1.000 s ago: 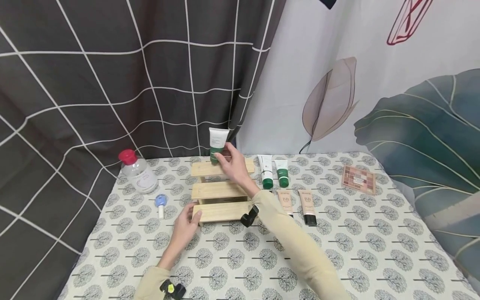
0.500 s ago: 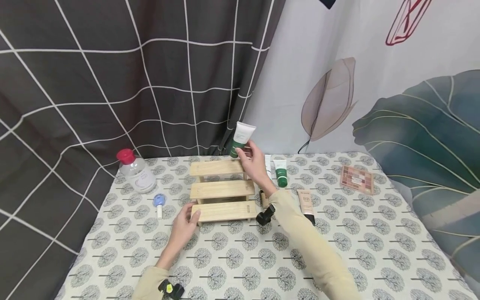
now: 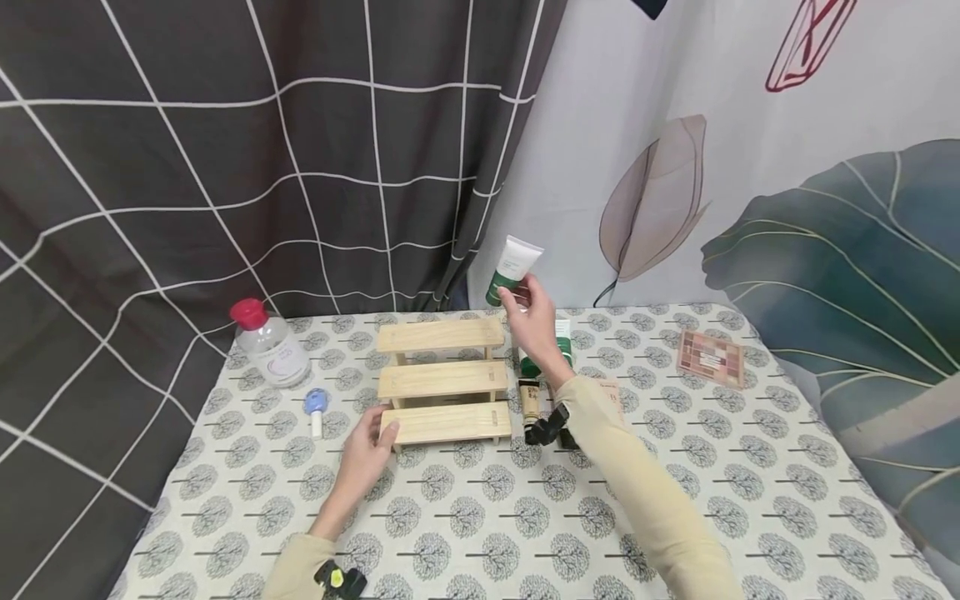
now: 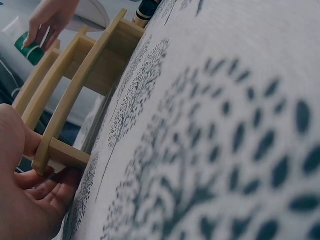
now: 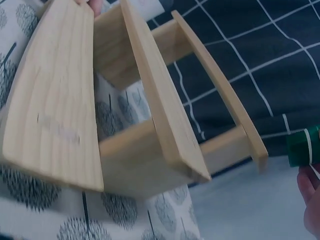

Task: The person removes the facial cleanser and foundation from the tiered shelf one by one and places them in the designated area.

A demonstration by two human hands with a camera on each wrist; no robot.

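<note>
A white and green squeeze tube (image 3: pixel 514 265) is held by my right hand (image 3: pixel 529 325), thumb and fingers round its green lower part. It is tilted, in the air beyond the right end of the top step of a three-step wooden rack (image 3: pixel 442 379). My left hand (image 3: pixel 366 454) grips the left end of the rack's lowest step. In the left wrist view its thumb (image 4: pixel 31 142) lies over the step and the fingers curl below. Only the tube's green end (image 5: pixel 300 148) shows in the right wrist view.
Partly behind my right arm lie a green and white tube (image 3: pixel 562 337), a gold tube (image 3: pixel 529 398) and a beige tube (image 3: pixel 611 390). An eyeshadow palette (image 3: pixel 711 358) lies right. Left stand a red-capped bottle (image 3: pixel 279 354) and a small blue-topped item (image 3: pixel 316 403). Curtains (image 3: pixel 337 150) hang behind.
My right hand has lifted the tube off the rack's top step area and carried it right, tilting it. The left hand keeps its grip on the rack.
</note>
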